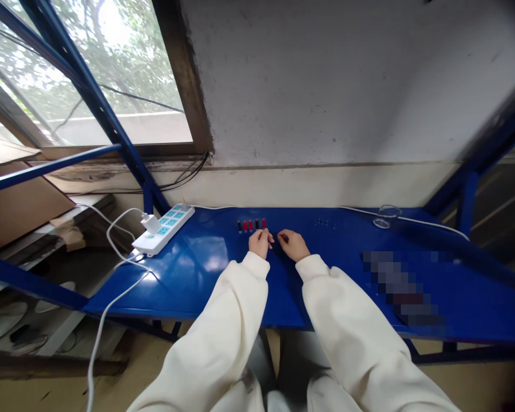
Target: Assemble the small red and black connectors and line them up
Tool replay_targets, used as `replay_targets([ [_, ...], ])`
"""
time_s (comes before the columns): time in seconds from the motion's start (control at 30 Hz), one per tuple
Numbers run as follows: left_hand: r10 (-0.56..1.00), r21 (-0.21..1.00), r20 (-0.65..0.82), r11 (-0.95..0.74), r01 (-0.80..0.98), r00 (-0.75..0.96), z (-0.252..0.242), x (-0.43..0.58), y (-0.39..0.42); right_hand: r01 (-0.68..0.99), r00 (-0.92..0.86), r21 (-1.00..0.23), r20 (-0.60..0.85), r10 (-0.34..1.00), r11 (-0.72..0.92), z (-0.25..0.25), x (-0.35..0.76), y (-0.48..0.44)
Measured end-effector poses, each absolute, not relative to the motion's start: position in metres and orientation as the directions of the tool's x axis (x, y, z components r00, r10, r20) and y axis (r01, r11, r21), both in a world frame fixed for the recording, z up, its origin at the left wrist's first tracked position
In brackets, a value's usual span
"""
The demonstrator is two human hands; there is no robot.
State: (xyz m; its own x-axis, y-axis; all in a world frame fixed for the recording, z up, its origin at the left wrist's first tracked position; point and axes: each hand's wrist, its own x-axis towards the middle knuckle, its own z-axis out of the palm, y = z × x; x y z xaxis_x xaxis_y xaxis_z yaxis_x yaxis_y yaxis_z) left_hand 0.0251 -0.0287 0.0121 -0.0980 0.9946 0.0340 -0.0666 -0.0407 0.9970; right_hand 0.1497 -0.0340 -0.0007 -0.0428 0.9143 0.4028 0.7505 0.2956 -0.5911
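Several small red and black cylinders (245, 226) stand upright in a row on the blue table (214, 292). My left hand (260, 243) is just in front of the right end of this row, closest to the last red cylinder (264, 223). Its thumb and fingers are drawn together, and whatever may be between them is too small to make out. To its right, a little apart, my right hand (292, 245) hovers low over the tabletop with fingers curled into a pinch. What that pinch holds, if anything, is hidden. Both arms wear cream sleeves.
Small clear pieces (325, 223) lie right of my hands. Beyond them is a clear round object (381, 222) beside a white cable. A white power strip (165, 229) with a plug sits at the table's left end. A blurred, pixelated patch covers something at right.
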Motion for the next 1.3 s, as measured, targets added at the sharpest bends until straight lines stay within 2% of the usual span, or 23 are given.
replay_targets([
  [0.33, 0.993, 0.996, 0.031, -0.041, -0.085, -0.111, 0.015, 0.026, -0.030, 0.748, -0.037, -0.595, 0.405, 0.913, 0.294, 0.001, 0.149, -0.035],
  [0.57, 0.976, 0.961, -0.041, -0.020, -0.275, -0.216, 0.018, 0.023, -0.031, 0.755, 0.034, -0.624, 0.346, 0.938, 0.203, -0.002, 0.148, -0.029],
  [0.77, 0.956, 0.929, -0.102, -0.008, -0.370, -0.276, 0.021, 0.021, -0.030, 0.842, 0.042, -0.530, 0.258, 0.965, 0.104, 0.010, 0.138, -0.012],
  [1.03, 0.951, 0.910, -0.089, -0.043, -0.413, -0.295, 0.023, 0.021, -0.031, 0.893, -0.003, -0.444, 0.150, 0.989, 0.070, 0.015, 0.117, 0.013],
  [1.17, 0.954, 0.914, -0.082, -0.043, -0.403, -0.287, 0.020, 0.021, -0.031, 0.895, -0.018, -0.436, 0.176, 0.984, 0.094, 0.013, 0.109, 0.017],
  [1.3, 0.961, 0.935, -0.043, -0.058, -0.350, -0.272, 0.019, 0.022, -0.031, 0.870, -0.004, -0.481, 0.216, 0.976, 0.110, 0.023, 0.112, 0.010],
])
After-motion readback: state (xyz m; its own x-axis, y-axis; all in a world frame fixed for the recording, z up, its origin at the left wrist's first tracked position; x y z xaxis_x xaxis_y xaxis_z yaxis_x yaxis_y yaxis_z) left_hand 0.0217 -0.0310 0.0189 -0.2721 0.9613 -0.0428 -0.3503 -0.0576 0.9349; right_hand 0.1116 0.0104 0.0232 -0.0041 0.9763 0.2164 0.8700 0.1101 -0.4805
